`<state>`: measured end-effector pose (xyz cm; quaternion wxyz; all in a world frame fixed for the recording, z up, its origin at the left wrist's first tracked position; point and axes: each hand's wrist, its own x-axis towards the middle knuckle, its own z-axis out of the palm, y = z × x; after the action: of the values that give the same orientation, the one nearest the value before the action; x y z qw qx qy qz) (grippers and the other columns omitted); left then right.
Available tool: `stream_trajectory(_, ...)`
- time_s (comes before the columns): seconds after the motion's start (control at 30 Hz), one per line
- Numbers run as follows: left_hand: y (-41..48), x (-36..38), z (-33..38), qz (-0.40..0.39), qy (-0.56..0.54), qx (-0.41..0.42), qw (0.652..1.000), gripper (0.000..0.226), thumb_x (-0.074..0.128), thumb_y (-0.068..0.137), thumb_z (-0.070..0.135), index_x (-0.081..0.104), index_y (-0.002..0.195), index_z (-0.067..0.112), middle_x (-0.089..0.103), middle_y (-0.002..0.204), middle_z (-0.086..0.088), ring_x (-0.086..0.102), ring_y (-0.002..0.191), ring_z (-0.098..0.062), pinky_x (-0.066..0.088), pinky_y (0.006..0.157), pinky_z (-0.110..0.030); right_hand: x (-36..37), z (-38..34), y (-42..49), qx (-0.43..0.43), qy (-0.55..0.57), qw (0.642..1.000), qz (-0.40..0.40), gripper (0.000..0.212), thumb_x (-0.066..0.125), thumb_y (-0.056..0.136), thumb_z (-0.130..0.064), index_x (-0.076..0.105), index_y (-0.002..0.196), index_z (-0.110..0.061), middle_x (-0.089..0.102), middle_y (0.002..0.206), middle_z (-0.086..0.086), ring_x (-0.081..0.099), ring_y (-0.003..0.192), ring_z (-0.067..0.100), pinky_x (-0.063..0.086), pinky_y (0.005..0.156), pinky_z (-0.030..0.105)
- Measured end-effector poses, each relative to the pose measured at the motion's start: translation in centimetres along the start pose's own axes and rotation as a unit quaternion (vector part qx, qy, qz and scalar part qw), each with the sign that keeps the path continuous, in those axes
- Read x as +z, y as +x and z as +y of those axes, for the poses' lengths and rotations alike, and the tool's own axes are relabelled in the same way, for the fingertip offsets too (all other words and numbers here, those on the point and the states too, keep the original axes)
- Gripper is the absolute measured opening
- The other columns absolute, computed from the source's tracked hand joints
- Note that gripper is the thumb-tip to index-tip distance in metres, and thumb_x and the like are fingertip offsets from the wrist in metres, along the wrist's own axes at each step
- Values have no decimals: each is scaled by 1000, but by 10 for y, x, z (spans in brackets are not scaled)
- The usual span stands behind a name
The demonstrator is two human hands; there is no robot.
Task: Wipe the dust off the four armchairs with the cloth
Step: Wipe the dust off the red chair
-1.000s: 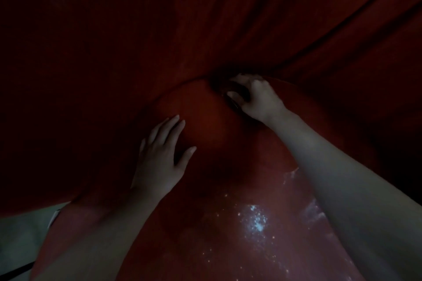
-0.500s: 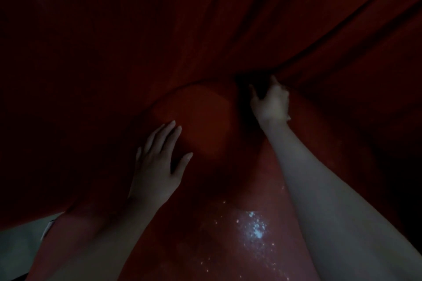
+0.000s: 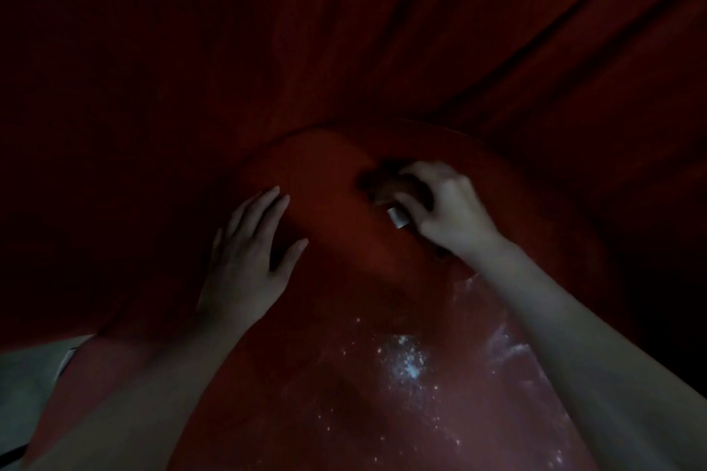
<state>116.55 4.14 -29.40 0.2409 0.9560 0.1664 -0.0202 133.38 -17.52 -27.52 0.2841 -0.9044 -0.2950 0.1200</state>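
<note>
The scene is very dark. A red armchair fills the middle, its rounded back top curving under both hands. My left hand lies flat on the red upholstery with fingers spread. My right hand is curled around a dark bunched cloth and presses it against the chair's top; a small pale tag sticks out below the fingers. Most of the cloth is hidden in shadow and under my fingers.
Dark red pleated curtains hang close behind the chair and fill the upper frame. The chair surface below shows pale glittering specks. A strip of pale floor shows at the lower left.
My right hand has pulled back from the chair's far edge by the curtain, toward me and the chair top, with the cloth. My left hand has stayed flat in place.
</note>
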Motion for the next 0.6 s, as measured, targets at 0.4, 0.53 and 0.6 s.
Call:
stream_trajectory(0.4,-38,1,2,17,3,-23,1000,68,32,93,56,42,148,18,32,157,7,28,144,-18,29,113,-55,44,-55,33,36,-2,999,29,28,61,92,-20,59,118,-9,61,114,13,54,113,30,47,92,40)
stream_trajectory(0.53,-55,1,1,18,-1,-47,999,69,30,92,58,41,148,19,32,158,7,26,144,-18,26,115,-53,39,-55,-35,-98,20,994,-38,28,68,88,-14,65,115,-7,68,109,8,55,106,24,40,94,25)
stream_trajectory(0.6,-63,0,3,26,-9,-58,998,69,30,92,58,41,148,19,32,157,7,25,143,-18,23,115,-50,27,-35,-55,-106,-2,994,-39,27,67,86,-12,66,113,-7,68,107,9,54,104,22,38,92,22)
